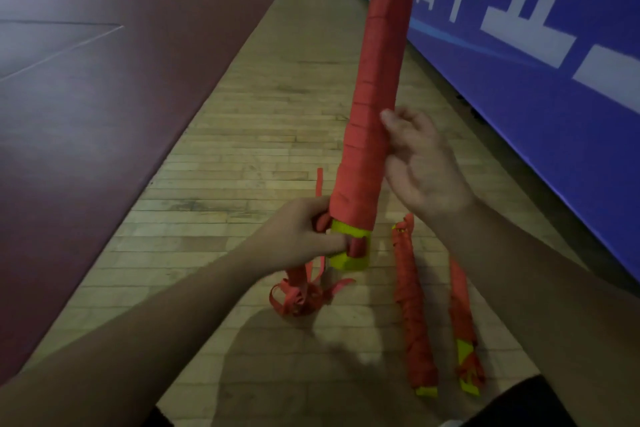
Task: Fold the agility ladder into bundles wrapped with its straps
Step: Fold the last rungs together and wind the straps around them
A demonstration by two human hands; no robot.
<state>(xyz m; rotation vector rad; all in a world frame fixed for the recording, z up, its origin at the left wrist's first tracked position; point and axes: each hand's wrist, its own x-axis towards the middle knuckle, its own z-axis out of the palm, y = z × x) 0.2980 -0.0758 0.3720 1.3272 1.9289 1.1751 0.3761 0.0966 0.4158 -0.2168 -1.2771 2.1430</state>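
A long bundle of yellow ladder rungs (375,80) stands nearly upright in front of me, wound along most of its length in red strap, with bare yellow showing at its lower end (349,255). My left hand (304,236) grips that lower end and pinches the red strap there. My right hand (420,163) touches the bundle's right side higher up with loose fingers. Loose red strap (301,295) hangs from the bundle's foot and piles on the floor.
Two wrapped bundles (414,319) (462,326) lie on the wooden floor strip (263,135) at the right. A blue banner wall (540,55) runs along the right side. Dark red court flooring (86,80) lies to the left.
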